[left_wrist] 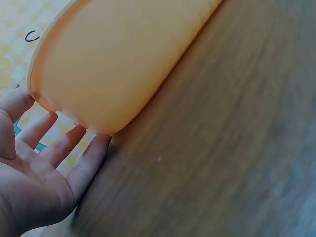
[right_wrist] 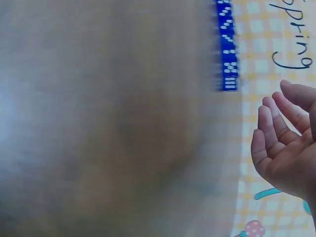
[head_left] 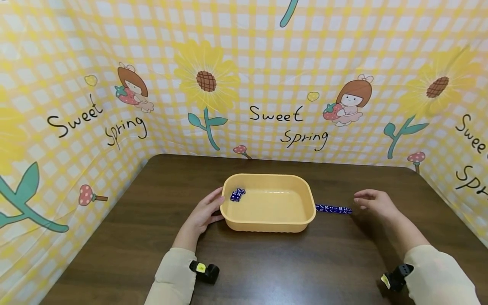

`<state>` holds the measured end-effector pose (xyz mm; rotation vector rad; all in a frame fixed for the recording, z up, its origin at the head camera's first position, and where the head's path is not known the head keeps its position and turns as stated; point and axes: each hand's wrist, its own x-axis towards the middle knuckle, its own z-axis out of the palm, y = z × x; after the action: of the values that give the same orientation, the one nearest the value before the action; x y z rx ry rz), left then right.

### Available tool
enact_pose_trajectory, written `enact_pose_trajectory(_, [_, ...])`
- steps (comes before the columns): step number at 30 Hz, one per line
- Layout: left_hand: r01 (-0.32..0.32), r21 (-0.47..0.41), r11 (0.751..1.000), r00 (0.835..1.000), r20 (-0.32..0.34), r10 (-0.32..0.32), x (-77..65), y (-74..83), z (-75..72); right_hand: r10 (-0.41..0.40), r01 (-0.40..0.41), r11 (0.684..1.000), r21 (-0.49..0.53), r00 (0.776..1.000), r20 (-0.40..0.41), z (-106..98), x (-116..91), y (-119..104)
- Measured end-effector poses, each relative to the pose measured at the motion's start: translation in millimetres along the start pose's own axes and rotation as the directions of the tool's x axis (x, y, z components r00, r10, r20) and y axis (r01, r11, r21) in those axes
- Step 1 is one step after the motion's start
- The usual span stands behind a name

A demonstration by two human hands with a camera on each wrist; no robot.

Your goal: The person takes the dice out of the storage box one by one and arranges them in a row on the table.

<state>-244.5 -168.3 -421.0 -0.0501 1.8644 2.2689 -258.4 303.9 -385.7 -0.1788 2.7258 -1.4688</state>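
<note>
A yellow plastic basin (head_left: pixel 267 226) stands on the table with several blue dice (head_left: pixel 237 195) gathered inside at its left end. My left hand (head_left: pixel 206 212) touches the basin's left side. In the left wrist view the fingers (left_wrist: pixel 64 145) lie fairly straight, their tips against the outer wall of the basin (left_wrist: pixel 108 69). To the right of the basin runs a straight row of blue dice with white dots (head_left: pixel 334 209). Just past the row's right end hovers my right hand (head_left: pixel 377 203), fingers loosely bent and nothing between them. The right wrist view shows it apart from the dice row (right_wrist: pixel 228 54).
The dark brown wooden table (head_left: pixel 267 262) extends around the basin. Behind and beside it hangs a yellow checked cloth (head_left: pixel 259 76) printed with flowers and lettering. A small black camera (head_left: pixel 206 272) is strapped at the left wrist, another camera (head_left: pixel 396 277) at the right.
</note>
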Motion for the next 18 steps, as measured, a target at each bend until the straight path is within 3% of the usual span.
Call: enact_pose_trajectory(18, [0.002, 0.012, 1.000, 1.000, 0.004, -0.002, -1.2, 1.0, 0.4, -0.053, 0.054, 0.993, -0.108, 0.999, 0.007, -19, 26, -57])
